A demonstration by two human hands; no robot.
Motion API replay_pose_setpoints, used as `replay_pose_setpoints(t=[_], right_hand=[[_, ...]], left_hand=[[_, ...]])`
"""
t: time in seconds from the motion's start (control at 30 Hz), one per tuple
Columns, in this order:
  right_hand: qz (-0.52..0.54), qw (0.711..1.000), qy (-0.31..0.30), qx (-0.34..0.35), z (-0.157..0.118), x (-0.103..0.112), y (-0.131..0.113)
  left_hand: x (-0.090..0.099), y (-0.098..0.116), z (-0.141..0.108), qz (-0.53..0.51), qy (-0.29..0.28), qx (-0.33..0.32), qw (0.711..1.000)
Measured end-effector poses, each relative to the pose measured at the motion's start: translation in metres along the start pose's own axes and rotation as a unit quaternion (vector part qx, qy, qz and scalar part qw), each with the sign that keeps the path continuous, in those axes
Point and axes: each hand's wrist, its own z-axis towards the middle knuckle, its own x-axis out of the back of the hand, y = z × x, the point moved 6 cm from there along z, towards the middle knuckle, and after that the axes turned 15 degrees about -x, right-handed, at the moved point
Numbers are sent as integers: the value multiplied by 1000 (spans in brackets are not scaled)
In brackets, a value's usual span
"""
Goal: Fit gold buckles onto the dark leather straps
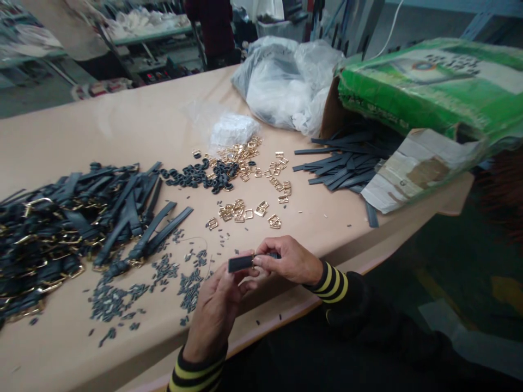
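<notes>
Above the table's front edge, a dark strap (241, 264) is held between both hands. My left hand (223, 294) grips its left end with thumb and fingers. My right hand (286, 260) pinches it farther right, where a bit of gold metal, probably a buckle, shows at the fingertips. Just beyond the hands lie loose gold buckles (239, 211). To the left are many small dark pieces (190, 286) scattered on the table. A large pile of dark straps with gold buckles (131, 212) covers the table's left side.
Dark curled loops (200, 174) and more gold buckles lie mid-table beside a clear plastic bag (235, 130). Loose flat straps (347, 163) spill from a green cardboard box (408, 98) on the right. A big plastic bag (286, 81) stands behind. Two people are in the background.
</notes>
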Motion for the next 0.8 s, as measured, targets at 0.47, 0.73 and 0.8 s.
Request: replay_pose_setpoints(t=[0.47, 0.73, 0.8], right_hand=[[-59, 990, -90, -89, -4, -7, 11], [-152, 983, -75, -63, -4, -5, 7], [-185, 981, -39, -49, -2, -4, 3]], left_hand=[[1, -21, 11, 4, -102, 51, 994], [26, -13, 18, 213, 71, -55, 973], [27, -13, 17, 244, 91, -67, 963]])
